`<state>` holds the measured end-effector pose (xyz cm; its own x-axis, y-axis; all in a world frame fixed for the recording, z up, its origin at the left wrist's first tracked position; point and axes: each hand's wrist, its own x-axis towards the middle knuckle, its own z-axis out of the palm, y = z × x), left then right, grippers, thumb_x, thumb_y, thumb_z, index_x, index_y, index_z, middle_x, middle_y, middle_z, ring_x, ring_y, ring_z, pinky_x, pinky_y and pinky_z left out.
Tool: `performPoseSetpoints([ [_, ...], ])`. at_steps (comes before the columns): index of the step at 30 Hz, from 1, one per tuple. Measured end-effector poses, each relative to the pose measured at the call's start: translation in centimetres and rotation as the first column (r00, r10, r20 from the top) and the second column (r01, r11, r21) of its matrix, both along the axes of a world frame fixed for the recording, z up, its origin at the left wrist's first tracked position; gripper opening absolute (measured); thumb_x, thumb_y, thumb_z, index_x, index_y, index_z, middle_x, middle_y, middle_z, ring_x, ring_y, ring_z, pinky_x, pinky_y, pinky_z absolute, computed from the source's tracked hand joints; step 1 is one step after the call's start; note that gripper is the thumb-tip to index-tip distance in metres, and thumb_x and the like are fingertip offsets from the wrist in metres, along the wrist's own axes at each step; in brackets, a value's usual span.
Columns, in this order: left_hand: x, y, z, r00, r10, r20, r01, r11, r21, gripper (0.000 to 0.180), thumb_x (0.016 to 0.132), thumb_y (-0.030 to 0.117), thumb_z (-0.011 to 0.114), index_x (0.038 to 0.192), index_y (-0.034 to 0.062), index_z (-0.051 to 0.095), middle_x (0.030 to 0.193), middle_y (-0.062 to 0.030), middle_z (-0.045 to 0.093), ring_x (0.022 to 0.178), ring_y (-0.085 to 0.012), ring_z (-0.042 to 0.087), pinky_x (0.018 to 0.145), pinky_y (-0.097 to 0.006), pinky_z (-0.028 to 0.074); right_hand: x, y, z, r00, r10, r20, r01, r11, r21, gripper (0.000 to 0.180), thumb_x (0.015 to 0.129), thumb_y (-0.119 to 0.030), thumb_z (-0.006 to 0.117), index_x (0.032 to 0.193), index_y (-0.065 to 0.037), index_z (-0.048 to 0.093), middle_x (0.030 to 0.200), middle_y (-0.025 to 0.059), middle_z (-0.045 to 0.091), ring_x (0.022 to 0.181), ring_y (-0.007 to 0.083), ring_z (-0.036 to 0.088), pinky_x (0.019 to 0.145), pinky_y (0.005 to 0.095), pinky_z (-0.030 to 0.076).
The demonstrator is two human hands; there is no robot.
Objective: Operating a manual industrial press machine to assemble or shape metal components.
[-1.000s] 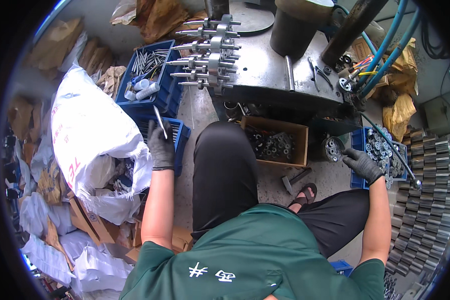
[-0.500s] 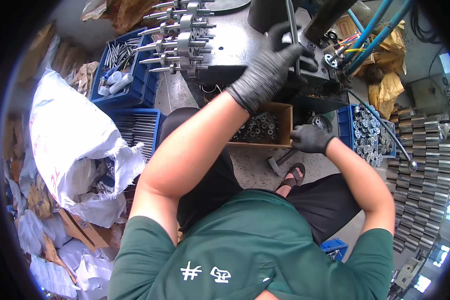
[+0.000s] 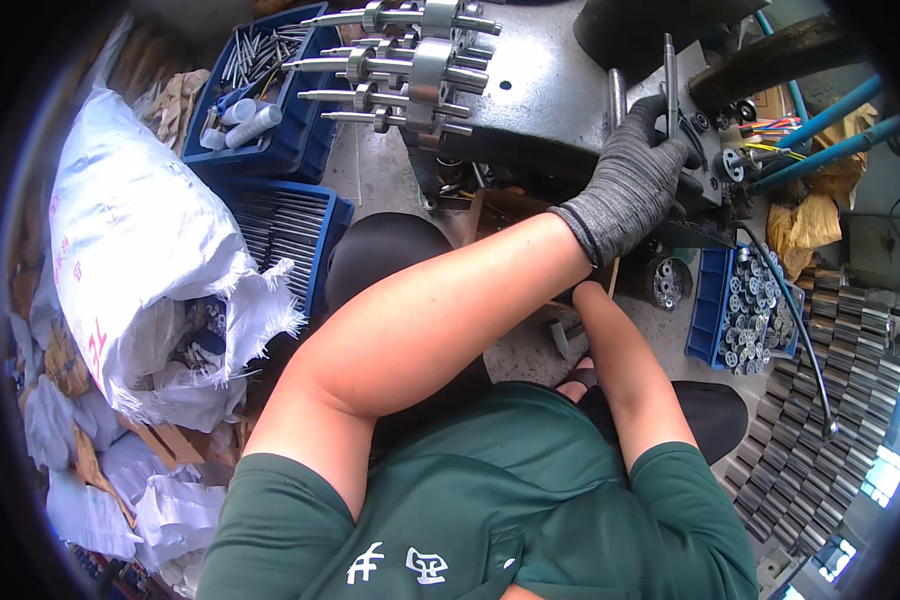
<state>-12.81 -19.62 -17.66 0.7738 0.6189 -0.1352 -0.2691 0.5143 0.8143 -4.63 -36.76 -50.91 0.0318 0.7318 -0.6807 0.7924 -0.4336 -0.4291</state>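
My left hand [image 3: 625, 178], in a grey knitted glove with dark fingers, is closed around a slim metal shaft [image 3: 671, 82] that points upward at the edge of the machine bench. A thicker metal pin [image 3: 617, 96] stands just left of it. My right forearm [image 3: 625, 350] reaches forward beneath the left one. My right hand is hidden behind my left wrist, over the cardboard box [image 3: 475, 218], which is itself mostly covered by my left arm.
Shafts fitted with rings and metal cores [image 3: 430, 70] lie on the bench at the far left. Blue crates hold rods [image 3: 270, 240] and small round parts [image 3: 755, 310]. A white sack [image 3: 140, 260] stands at left, stacked metal cylinders [image 3: 820, 400] at right. A hammer [image 3: 568, 340] lies on the floor.
My view has shifted, with the bench parts now farther right. My right hand, visible before beside the cardboard box, has moved left out of sight under my left forearm. My left hand stays around the shaft.
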Motion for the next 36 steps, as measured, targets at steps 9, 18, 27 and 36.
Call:
performPoseSetpoints([
  [9, 1.5, -2.3, 3.5, 0.985, -0.173, 0.007, 0.173, 0.985, 0.013, 0.060, 0.095, 0.007, 0.057, 0.150, 0.0034, 0.035, 0.102, -0.0190, 0.069, 0.075, -0.0216, 0.073, 0.053, -0.033, 0.061, 8.8, -1.9, -11.8, 0.866, -0.473, -0.163, 0.500, 0.827, 0.256, 0.069, 0.106, -0.052, 0.041, 0.160, -0.010, 0.030, 0.167, 0.0078, 0.028, 0.153, 0.0196, 0.025, 0.123, 0.0311, 0.021],
  [18, 0.9, -2.4, -1.4, 0.987, -0.126, -0.095, 0.141, 0.973, 0.180, 0.057, 0.099, 0.008, 0.052, 0.153, 0.0097, 0.033, 0.104, -0.0155, 0.069, 0.079, -0.0193, 0.073, 0.055, -0.031, 0.059, 10.6, 4.8, -8.4, 0.939, -0.299, -0.168, 0.334, 0.908, 0.252, 0.070, 0.105, -0.052, 0.044, 0.159, -0.010, 0.032, 0.167, 0.0088, 0.029, 0.154, 0.0215, 0.025, 0.124, 0.0335, 0.020],
  [27, 0.0, -2.0, -1.5, 0.980, -0.168, -0.107, 0.179, 0.978, 0.106, 0.048, 0.102, 0.012, 0.051, 0.147, 0.0026, 0.037, 0.113, -0.0171, 0.070, 0.083, -0.0193, 0.073, 0.055, -0.028, 0.058, 5.3, 3.5, -2.7, 0.979, -0.154, -0.134, 0.183, 0.953, 0.242, 0.071, 0.104, -0.052, 0.048, 0.158, -0.009, 0.033, 0.166, 0.0098, 0.030, 0.154, 0.0236, 0.024, 0.125, 0.0361, 0.018],
  [36, 0.0, -2.8, -0.6, 0.971, -0.230, -0.065, 0.230, 0.973, 0.005, 0.045, 0.100, 0.008, 0.050, 0.144, 0.0034, 0.041, 0.113, -0.0140, 0.069, 0.083, -0.0187, 0.072, 0.056, -0.028, 0.058, 3.0, 3.9, 2.3, 0.991, -0.052, -0.121, 0.074, 0.982, 0.176, 0.072, 0.102, -0.052, 0.052, 0.157, -0.009, 0.035, 0.166, 0.0109, 0.031, 0.154, 0.0257, 0.024, 0.126, 0.0388, 0.017],
])
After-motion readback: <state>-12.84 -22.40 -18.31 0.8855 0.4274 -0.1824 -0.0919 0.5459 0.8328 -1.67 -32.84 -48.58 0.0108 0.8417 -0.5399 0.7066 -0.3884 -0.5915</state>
